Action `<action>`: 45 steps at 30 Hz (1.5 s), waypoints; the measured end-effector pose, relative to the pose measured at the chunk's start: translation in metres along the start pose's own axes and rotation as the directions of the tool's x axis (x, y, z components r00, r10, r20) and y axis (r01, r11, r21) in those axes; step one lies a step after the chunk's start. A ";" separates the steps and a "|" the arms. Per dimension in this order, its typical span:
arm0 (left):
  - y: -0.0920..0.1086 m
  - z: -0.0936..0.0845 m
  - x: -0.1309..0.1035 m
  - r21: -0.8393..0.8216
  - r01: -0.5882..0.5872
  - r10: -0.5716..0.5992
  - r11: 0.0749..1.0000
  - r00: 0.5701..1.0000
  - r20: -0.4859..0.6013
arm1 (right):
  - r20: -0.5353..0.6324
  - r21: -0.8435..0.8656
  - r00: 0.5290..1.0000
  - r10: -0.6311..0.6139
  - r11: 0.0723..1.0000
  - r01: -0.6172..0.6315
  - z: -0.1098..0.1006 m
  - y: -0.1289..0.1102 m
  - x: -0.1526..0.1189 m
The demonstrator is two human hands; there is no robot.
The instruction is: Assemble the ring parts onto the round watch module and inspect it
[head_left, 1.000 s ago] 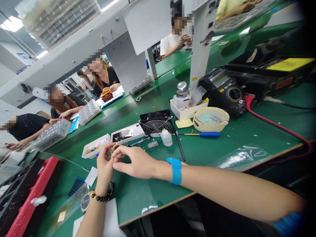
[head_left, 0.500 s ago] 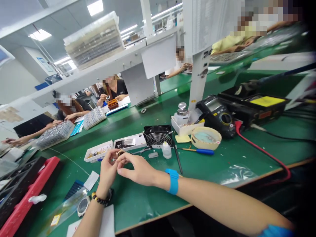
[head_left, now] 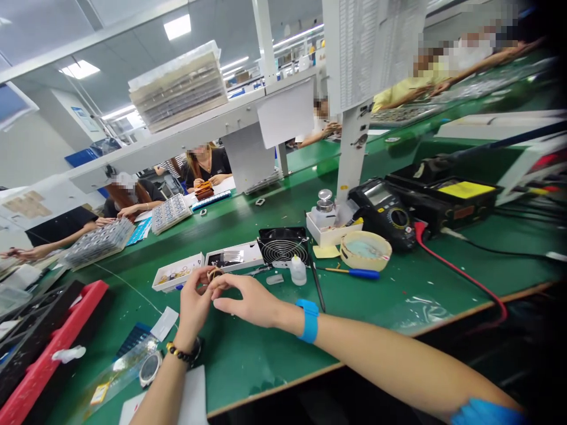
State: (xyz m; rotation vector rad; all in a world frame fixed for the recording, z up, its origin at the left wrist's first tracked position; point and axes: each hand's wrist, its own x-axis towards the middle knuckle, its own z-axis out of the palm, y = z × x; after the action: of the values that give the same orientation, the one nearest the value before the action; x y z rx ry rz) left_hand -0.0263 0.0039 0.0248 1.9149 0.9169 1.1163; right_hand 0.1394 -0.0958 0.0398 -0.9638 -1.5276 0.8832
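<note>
My left hand (head_left: pixel 195 304) and my right hand (head_left: pixel 250 302) meet above the green bench. Their fingertips close around a small round part (head_left: pixel 215 274), dark with a gold-brown rim; its exact kind is too small to make out. Fingers of both hands hide much of it. Just beyond them stand a white box with small yellowish pieces (head_left: pixel 179 272) and a second white box with dark contents (head_left: pixel 234 257). A round silver-rimmed piece like a watch head (head_left: pixel 151 369) lies beside my left forearm.
Behind my hands are a black fan (head_left: pixel 283 245), a white dropper bottle (head_left: pixel 298 271) and a blue-handled screwdriver (head_left: pixel 363 274). Rightward sit a round dish (head_left: pixel 365 251), a multimeter (head_left: pixel 385 209) and a red cable (head_left: pixel 469 277). A red-and-black rack (head_left: pixel 66 342) occupies the left. Co-workers sit across the bench.
The view has shifted slightly. My hands stay together on the round part, and a little more of it shows between the fingers.
</note>
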 end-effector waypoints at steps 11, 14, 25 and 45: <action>0.015 0.004 -0.008 0.105 -0.064 0.016 0.992 0.912 0.410 | -0.075 0.147 0.978 0.195 0.972 -0.183 -0.020 0.003 0.015; 0.022 0.005 -0.012 0.035 0.034 -0.048 0.999 0.851 0.523 | -0.026 0.265 0.948 0.319 0.916 -0.301 -0.031 0.001 0.023; 0.026 -0.005 -0.012 -0.353 0.477 -0.061 0.805 0.657 0.751 | 0.151 0.519 0.936 0.318 0.780 -0.349 -0.033 -0.003 0.021; 0.020 -0.002 -0.011 -0.445 0.570 -0.130 0.691 0.704 0.699 | 0.075 0.470 0.977 0.198 0.857 -0.210 -0.024 0.001 0.019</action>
State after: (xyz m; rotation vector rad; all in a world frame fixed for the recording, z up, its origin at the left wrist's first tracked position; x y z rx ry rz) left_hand -0.0279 -0.0147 0.0379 1.2738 0.4193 0.3811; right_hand 0.1617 -0.0769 0.0497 -0.7569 -1.1528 1.3535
